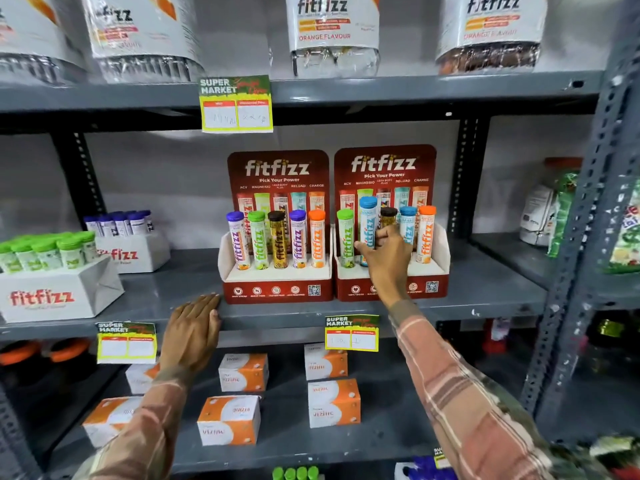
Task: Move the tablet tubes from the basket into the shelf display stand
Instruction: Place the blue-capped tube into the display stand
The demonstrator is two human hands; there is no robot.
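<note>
The right hand [388,258] grips the blue-capped tube [367,225], standing higher than its neighbours in the right display stand [429,271], probably to seat it, while the left hand [194,327], holding nothing, lies flat on the shelf edge [277,315] for support.

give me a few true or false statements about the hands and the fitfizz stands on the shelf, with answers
1. The right hand grips the blue-capped tube in the right display stand. True.
2. The left hand holds a tube. False: it rests flat on the edge of the grey shelf, holding nothing.
3. The left display stand shows five upright tubes in front. True.
4. The gripped tube sits level with its neighbours. False: its cap stands higher than theirs.
5. The tube with the green cap stands at the right end of the right stand. False: it is at the left end.
</note>
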